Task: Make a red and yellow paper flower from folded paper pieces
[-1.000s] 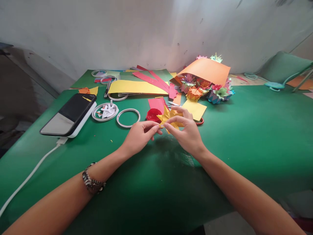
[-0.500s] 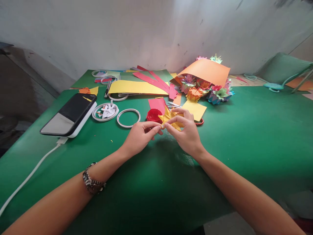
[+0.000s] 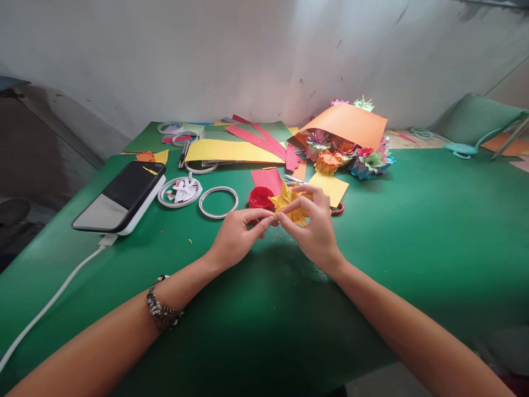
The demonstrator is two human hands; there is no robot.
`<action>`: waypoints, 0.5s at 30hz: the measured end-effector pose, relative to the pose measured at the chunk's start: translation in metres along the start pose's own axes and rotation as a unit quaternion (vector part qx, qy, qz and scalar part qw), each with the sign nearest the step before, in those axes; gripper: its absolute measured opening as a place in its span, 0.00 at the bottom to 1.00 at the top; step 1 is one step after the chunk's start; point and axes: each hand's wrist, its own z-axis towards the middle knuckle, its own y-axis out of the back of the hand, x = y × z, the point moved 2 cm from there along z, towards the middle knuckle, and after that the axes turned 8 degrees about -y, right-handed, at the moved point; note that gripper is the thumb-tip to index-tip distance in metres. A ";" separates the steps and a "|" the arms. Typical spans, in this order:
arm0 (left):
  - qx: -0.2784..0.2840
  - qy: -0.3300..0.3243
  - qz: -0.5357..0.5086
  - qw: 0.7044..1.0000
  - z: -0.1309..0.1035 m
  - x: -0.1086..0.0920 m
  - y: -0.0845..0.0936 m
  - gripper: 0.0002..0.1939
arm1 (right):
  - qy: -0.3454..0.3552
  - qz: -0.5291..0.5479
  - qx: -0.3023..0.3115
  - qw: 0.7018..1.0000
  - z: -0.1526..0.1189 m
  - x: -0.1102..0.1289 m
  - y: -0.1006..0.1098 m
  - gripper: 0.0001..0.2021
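Note:
A folded yellow paper flower with pointed petals is held above the table, just in front of a round red paper cup shape. My right hand grips the flower from the right, its thumb and fingers curled over the petals and partly hiding them. At the flower's near left edge my left hand pinches a petal tip, thumb against forefinger. The fingertips of both hands almost touch there. Scissors with a red handle lie partly hidden behind my right hand.
Behind are a yellow square, a yellow strip, red strips and paper flowers under an orange sheet. Left lie a tape ring, a roll holding white scraps and a power bank with a white cable.
A small white bit at my fingertips no longer shows; the pinched yellow tip does. The flower has turned slightly in my hands. The whole view has shifted a little.

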 end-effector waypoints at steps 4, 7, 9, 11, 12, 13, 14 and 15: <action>-0.001 -0.024 0.021 0.999 -0.001 0.001 0.000 0.11 | 0.003 -0.001 -0.008 1.000 -0.001 0.001 0.001 0.05; -0.004 -0.037 0.022 0.999 -0.001 0.001 0.000 0.11 | -0.014 0.012 -0.019 1.000 0.000 -0.001 0.002 0.08; -0.006 -0.049 0.032 0.998 -0.002 0.000 0.000 0.11 | -0.027 0.023 -0.021 0.999 0.002 -0.003 0.002 0.10; -0.014 -0.053 0.046 0.997 -0.001 -0.001 0.002 0.10 | -0.033 0.040 -0.013 0.999 0.003 -0.004 0.002 0.10; -0.019 -0.049 0.052 0.997 -0.001 -0.001 0.002 0.11 | -0.036 0.054 -0.008 0.998 0.004 -0.005 0.002 0.09; -0.026 -0.044 0.056 0.997 0.000 -0.002 0.003 0.11 | -0.042 0.072 -0.006 0.996 0.005 -0.006 0.002 0.08; -0.032 -0.038 0.058 0.997 0.000 -0.002 0.004 0.11 | -0.053 0.093 -0.005 0.994 0.006 -0.008 0.003 0.09; -0.036 -0.030 0.058 0.997 0.000 -0.003 0.005 0.11 | -0.067 0.119 -0.002 0.991 0.007 -0.009 0.004 0.10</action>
